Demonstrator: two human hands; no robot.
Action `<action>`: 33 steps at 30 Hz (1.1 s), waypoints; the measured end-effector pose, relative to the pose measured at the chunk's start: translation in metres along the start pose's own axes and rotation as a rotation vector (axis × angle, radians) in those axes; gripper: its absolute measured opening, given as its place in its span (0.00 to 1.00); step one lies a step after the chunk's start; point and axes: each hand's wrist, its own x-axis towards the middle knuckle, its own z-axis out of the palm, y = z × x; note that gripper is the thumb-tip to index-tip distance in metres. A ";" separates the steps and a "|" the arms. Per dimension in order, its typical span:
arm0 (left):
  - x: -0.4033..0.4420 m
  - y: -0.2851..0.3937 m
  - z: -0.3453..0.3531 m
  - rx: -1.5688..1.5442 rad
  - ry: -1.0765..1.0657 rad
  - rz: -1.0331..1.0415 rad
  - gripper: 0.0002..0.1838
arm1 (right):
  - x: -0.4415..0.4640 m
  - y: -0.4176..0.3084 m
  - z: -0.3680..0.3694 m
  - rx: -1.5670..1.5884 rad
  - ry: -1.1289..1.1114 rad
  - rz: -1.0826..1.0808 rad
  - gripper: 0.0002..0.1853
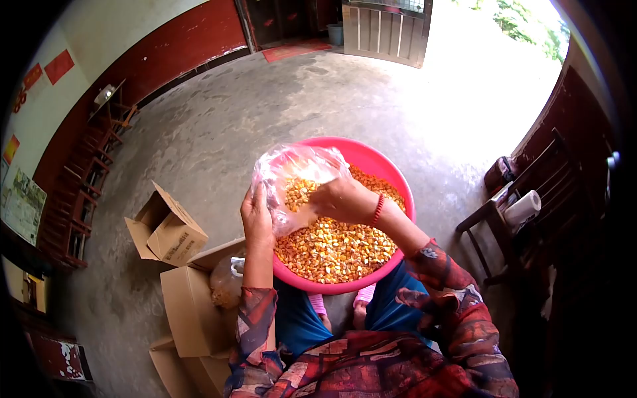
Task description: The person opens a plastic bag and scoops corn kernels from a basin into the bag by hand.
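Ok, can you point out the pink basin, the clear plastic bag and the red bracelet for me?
Pink basin (385,170): head view, on its inner wall, far right side.
Clear plastic bag (273,166): head view, on its upper left part.
Red bracelet (378,209): head view, middle of its band.

A: Where does this view look from?

B: The wearer's head, above the patterned shirt (371,361) at the bottom edge. It's the single camera.

A: Facing which way?

B: Forward and steeply down, over the pink plastic basin (376,159) near the middle, then across the concrete floor (219,99) to the metal door (386,32) up top.

A: How near?

B: Close to the left hand (258,213) and right hand (340,199), well apart from that door.

A: And how wide?

B: Very: straight edges bow, and darkness rounds off the corners.
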 end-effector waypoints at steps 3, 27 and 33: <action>-0.008 -0.022 -0.017 0.041 0.041 -0.035 0.13 | -0.017 -0.008 -0.014 0.453 0.112 0.033 0.02; -0.025 -0.008 -0.013 0.006 -0.011 -0.064 0.12 | -0.046 0.087 0.057 0.130 0.151 0.510 0.12; -0.024 -0.009 -0.015 0.005 0.009 -0.073 0.12 | -0.044 0.088 0.062 0.321 0.392 0.489 0.09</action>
